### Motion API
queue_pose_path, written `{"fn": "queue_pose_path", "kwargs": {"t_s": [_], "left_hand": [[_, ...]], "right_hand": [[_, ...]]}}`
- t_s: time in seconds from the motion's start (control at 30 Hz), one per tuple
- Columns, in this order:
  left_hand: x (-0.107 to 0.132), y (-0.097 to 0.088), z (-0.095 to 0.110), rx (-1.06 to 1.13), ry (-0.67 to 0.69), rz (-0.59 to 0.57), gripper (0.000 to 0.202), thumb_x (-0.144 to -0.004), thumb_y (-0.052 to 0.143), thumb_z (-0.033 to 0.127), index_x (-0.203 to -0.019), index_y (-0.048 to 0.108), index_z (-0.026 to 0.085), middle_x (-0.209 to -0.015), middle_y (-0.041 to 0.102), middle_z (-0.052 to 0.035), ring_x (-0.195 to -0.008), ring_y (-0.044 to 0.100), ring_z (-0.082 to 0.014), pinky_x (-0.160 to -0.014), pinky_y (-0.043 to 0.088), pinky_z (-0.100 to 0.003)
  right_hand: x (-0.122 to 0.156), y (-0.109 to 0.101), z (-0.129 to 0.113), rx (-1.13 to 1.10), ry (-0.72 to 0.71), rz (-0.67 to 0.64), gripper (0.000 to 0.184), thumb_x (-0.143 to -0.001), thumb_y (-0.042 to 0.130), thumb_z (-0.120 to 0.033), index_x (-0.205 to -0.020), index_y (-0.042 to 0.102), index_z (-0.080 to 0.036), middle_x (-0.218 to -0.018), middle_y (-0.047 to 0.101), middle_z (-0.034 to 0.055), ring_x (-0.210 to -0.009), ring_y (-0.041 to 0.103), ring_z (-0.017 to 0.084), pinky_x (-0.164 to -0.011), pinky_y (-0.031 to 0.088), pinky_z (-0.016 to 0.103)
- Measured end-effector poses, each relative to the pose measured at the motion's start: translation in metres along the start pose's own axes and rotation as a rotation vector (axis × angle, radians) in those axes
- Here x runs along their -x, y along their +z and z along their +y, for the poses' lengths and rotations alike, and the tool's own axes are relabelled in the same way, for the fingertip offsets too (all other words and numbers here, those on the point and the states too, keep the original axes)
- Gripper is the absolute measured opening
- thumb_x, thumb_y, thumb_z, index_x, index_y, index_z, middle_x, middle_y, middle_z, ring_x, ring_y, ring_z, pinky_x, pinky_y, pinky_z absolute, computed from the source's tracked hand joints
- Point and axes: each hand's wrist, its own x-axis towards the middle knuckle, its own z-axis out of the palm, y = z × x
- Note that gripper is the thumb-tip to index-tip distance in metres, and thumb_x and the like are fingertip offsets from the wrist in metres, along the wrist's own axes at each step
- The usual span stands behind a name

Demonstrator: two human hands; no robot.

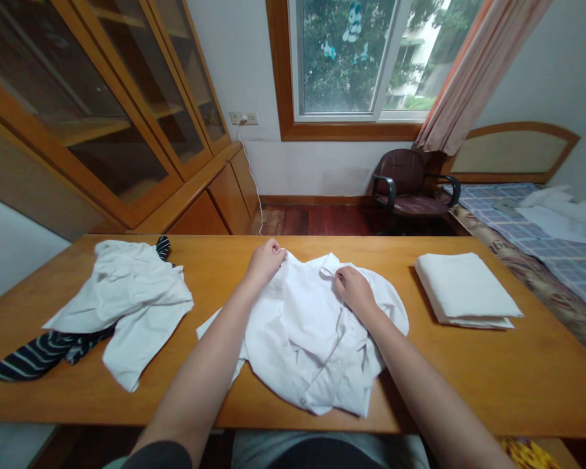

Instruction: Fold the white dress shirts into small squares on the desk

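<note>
A white button-up shirt (312,326) lies rumpled on the wooden table (469,378) in front of me, its front partly open and a few buttons showing. My left hand (267,260) is closed on the shirt's edge at its far left. On the far right side, my right hand (354,286) pinches the cloth beside the collar (330,264). Part of the shirt's left side is hidden under my left forearm.
At the left lies a crumpled white garment (137,280) over a black-and-white striped cloth (29,355). A folded white cloth (463,286) sits on the right. Beyond the table are a glass-door cabinet (176,176), an office chair (405,182) and a bed (542,241).
</note>
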Motion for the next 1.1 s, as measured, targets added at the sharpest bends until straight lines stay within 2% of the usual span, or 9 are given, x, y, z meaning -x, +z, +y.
{"fn": "queue_pose_path", "kwargs": {"t_s": [0.13, 0.27, 0.37, 0.5, 0.6, 0.73, 0.83, 0.97, 1.1], "left_hand": [[0.005, 0.023, 0.025, 0.397, -0.149, -0.166, 0.017, -0.085, 0.052, 0.021, -0.101, 0.053, 0.018, -0.061, 0.062, 0.0021, -0.046, 0.059, -0.0139, -0.052, 0.047, -0.024], [0.014, 0.047, 0.022, 0.612, -0.033, -0.258, 0.034, -0.085, 0.056, 0.02, -0.119, 0.049, 0.018, -0.09, 0.068, -0.0056, -0.063, 0.068, -0.0136, -0.065, 0.055, -0.029], [0.019, 0.05, 0.007, 0.394, 0.208, -0.17, 0.026, -0.084, 0.057, 0.018, -0.11, 0.06, 0.018, -0.105, 0.064, -0.007, -0.084, 0.068, -0.0153, -0.081, 0.055, -0.031], [0.021, 0.048, -0.011, 0.085, 0.439, -0.171, 0.018, -0.089, 0.051, 0.017, -0.093, 0.068, 0.019, -0.1, 0.063, -0.006, -0.096, 0.062, -0.0195, -0.091, 0.051, -0.034], [0.025, 0.053, -0.015, -0.059, 0.489, -0.172, 0.021, -0.09, 0.052, 0.017, -0.098, 0.07, 0.021, -0.102, 0.061, -0.0068, -0.101, 0.058, -0.0224, -0.097, 0.048, -0.038], [0.033, 0.06, -0.01, -0.192, 0.494, -0.074, 0.036, -0.088, 0.06, 0.024, -0.124, 0.064, 0.025, -0.117, 0.057, -0.0098, -0.112, 0.05, -0.028, -0.1, 0.044, -0.045], [0.034, 0.06, -0.005, -0.213, 0.513, -0.039, 0.042, -0.087, 0.059, 0.022, -0.128, 0.062, 0.027, -0.129, 0.053, -0.011, -0.121, 0.044, -0.0312, -0.104, 0.039, -0.049], [0.024, 0.06, -0.008, -0.137, 0.575, -0.142, 0.041, -0.086, 0.059, 0.019, -0.126, 0.063, 0.026, -0.126, 0.059, -0.0092, -0.124, 0.047, -0.0287, -0.111, 0.035, -0.049], [0.014, 0.069, -0.02, 0.037, 0.542, -0.215, 0.044, -0.086, 0.056, 0.014, -0.129, 0.06, 0.023, -0.116, 0.062, -0.0076, -0.113, 0.056, -0.0237, -0.106, 0.043, -0.044]], "right_hand": [[0.007, 0.004, 0.004, -0.08, 0.007, 0.053, 0.022, -0.09, 0.048, -0.016, -0.106, 0.063, -0.017, -0.103, 0.068, 0.0078, -0.095, 0.062, 0.02, -0.084, 0.044, 0.027], [0.016, 0.005, 0.003, -0.025, 0.007, 0.015, 0.023, -0.09, 0.053, -0.02, -0.11, 0.064, -0.019, -0.102, 0.068, 0.0066, -0.087, 0.062, 0.019, -0.078, 0.043, 0.026], [0.02, 0.004, 0.0, 0.065, -0.001, -0.02, 0.023, -0.095, 0.054, -0.035, -0.108, 0.068, -0.023, -0.099, 0.067, 0.006, -0.081, 0.06, 0.018, -0.07, 0.041, 0.026], [0.018, 0.004, -0.006, 0.191, -0.102, -0.025, 0.026, -0.098, 0.051, -0.038, -0.111, 0.069, -0.025, -0.098, 0.064, 0.0075, -0.084, 0.059, 0.019, -0.068, 0.038, 0.026], [0.011, 0.006, -0.01, 0.261, -0.136, -0.05, 0.026, -0.099, 0.049, -0.032, -0.107, 0.072, -0.022, -0.095, 0.065, 0.0096, -0.085, 0.059, 0.02, -0.071, 0.038, 0.027], [0.001, 0.007, -0.014, 0.276, -0.092, -0.119, 0.026, -0.098, 0.049, -0.026, -0.096, 0.074, -0.019, -0.091, 0.068, 0.0111, -0.08, 0.061, 0.021, -0.072, 0.04, 0.029], [-0.006, 0.004, -0.014, 0.267, -0.052, -0.111, 0.025, -0.097, 0.05, -0.024, -0.091, 0.074, -0.019, -0.089, 0.068, 0.0101, -0.08, 0.062, 0.02, -0.071, 0.041, 0.029], [-0.019, 0.0, -0.015, 0.088, -0.049, 0.004, 0.022, -0.095, 0.052, -0.026, -0.087, 0.071, -0.019, -0.09, 0.066, 0.0083, -0.088, 0.06, 0.021, -0.079, 0.043, 0.029], [-0.033, 0.005, -0.023, -0.16, -0.037, 0.092, 0.015, -0.093, 0.05, -0.023, -0.093, 0.065, -0.019, -0.095, 0.062, 0.0073, -0.089, 0.058, 0.02, -0.081, 0.044, 0.029]]}}
